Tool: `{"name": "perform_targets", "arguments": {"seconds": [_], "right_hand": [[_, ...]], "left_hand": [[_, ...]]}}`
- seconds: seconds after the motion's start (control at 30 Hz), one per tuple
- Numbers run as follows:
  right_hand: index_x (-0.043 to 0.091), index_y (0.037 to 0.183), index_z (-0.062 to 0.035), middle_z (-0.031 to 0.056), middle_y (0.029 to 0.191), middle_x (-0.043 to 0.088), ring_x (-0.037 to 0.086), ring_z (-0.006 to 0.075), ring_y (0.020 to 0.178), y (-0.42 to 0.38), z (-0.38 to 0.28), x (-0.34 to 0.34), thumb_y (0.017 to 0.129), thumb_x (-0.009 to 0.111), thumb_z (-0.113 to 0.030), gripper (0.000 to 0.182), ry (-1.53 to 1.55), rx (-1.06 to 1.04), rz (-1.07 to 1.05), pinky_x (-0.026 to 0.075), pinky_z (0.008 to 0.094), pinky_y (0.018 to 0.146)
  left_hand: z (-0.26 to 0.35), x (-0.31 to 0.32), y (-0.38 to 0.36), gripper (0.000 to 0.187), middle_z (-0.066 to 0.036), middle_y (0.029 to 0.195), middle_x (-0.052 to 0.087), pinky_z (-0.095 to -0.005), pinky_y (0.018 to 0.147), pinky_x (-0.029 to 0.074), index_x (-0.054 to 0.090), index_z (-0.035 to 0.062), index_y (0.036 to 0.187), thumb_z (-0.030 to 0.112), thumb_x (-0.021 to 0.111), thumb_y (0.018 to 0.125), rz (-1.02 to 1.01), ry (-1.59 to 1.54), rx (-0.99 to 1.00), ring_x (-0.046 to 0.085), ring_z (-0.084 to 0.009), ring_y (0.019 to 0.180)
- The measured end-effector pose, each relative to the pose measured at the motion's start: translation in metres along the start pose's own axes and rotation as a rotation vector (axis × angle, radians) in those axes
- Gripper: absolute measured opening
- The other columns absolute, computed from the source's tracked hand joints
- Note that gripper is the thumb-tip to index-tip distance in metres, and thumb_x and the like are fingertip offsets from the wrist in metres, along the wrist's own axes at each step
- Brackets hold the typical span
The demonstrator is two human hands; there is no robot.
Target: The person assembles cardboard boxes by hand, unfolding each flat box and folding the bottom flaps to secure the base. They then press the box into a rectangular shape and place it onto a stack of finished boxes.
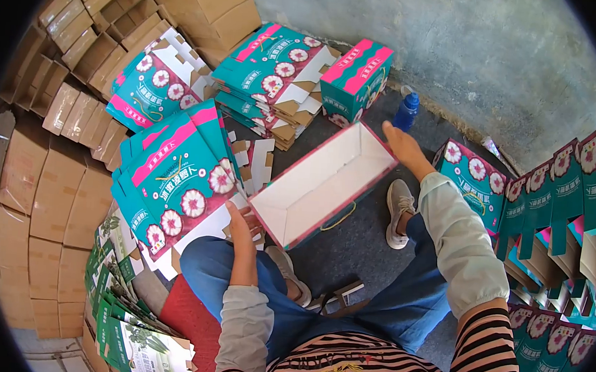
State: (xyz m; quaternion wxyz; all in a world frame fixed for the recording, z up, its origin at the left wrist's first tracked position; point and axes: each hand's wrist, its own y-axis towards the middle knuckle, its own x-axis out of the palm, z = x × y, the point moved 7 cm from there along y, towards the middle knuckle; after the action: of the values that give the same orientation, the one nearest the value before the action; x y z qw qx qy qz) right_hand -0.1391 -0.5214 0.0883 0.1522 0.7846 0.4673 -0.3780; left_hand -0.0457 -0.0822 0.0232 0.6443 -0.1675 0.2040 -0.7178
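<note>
An open-topped carton (pixel 326 182) with a white inside and a dark red rim is held up between my two hands, tilted so that I look down into it. My left hand (pixel 242 229) is closed against its near left end, with the fingertips partly hidden. At the far right end, my right hand (pixel 405 151) grips the corner of the carton, its fingers mostly out of sight behind the wall. A yellow cord handle (pixel 338 218) hangs from the carton's near side. Left of my left hand lie flat teal and pink printed cartons (pixel 174 184), stacked.
Behind stand more flattened cartons (pixel 272 67), a closed teal box (pixel 356 79) and a blue bottle (pixel 406 110). Brown cardboard boxes (pixel 55 197) are piled at left. Teal cartons (pixel 554 183) are stacked at right. Green printed packaging (pixel 142 341) lies near my left knee.
</note>
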Motion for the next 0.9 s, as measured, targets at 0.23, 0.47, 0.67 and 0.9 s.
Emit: {"name": "perform_targets", "arguments": {"seconds": [0.23,0.47,0.67,0.9], "right_hand": [[0.053,0.122,-0.0007,0.0211,0.108,0.06,0.06,0.0321,0.1,-0.032,0.054,0.019,0.079,0.032,-0.077,0.09,0.3,0.459,-0.39,0.046,0.0455,0.083],[0.06,0.113,-0.0071,0.0123,0.104,0.062,0.058,0.0248,0.099,-0.048,0.015,-0.007,0.076,0.035,-0.081,0.087,0.647,0.368,-0.371,0.043,0.0397,0.088],[0.063,0.086,-0.0081,0.0048,0.084,0.063,0.058,0.0155,0.08,-0.038,-0.007,-0.058,0.087,0.035,-0.069,0.067,1.106,0.111,-0.214,0.045,0.0297,0.076],[0.058,0.119,-0.0107,0.0077,0.117,0.058,0.049,0.0237,0.113,-0.068,-0.017,-0.037,0.078,0.049,-0.072,0.074,0.466,0.286,-0.221,0.038,0.0453,0.093]], "left_hand": [[-0.065,0.025,-0.011,0.092,-0.013,0.126,0.054,-0.0588,0.089,0.039,0.045,0.0144,0.133,0.083,0.032,0.074,-0.339,0.11,-0.392,0.053,-0.0354,0.11],[-0.053,0.019,-0.002,0.075,-0.01,0.131,0.051,-0.0539,0.09,0.043,0.039,0.0149,0.137,0.069,0.033,0.086,-0.43,-0.27,-0.145,0.051,-0.0295,0.117],[0.013,0.014,-0.044,0.063,-0.011,0.134,0.047,-0.0417,0.098,0.043,0.035,0.0086,0.138,0.053,0.036,0.093,-0.446,-0.39,0.31,0.049,-0.0282,0.12],[0.001,0.02,-0.02,0.083,-0.008,0.115,0.054,-0.0324,0.083,0.042,0.043,0.0039,0.13,0.072,0.03,0.086,-0.271,-0.209,0.019,0.051,-0.0182,0.1]]}}
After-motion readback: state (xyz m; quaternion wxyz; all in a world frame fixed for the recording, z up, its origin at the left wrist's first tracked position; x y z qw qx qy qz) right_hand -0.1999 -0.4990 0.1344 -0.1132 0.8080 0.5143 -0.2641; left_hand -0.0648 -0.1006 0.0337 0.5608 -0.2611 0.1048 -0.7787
